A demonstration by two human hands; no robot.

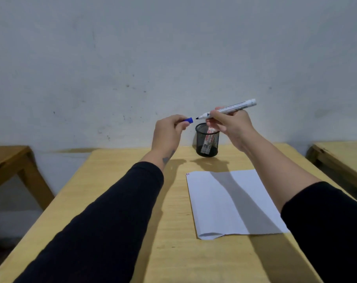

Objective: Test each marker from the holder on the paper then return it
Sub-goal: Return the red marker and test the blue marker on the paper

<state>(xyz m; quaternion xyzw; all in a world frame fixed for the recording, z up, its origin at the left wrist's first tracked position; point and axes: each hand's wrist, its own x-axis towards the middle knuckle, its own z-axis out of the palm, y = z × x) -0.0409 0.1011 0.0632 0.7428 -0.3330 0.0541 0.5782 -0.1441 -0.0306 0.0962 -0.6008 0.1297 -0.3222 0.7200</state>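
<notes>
Holding a marker and its blue cap just apart is what is seen in the head view, a little above the middle of the frame. The marker is pinched by the right hand, with its dark tip pointed at the cap. The cap is pinched in the fingertips of the left hand. Just below them, the black mesh holder is stood on the wooden surface, and at least one more marker is seen inside it. The white paper is laid flat in the lower right of the frame, with a tiny red mark at its top left corner. No blue mark is seen, so the cap was likely just pulled off. Next, the tip should be brought down to the paper and a short line drawn.
</notes>
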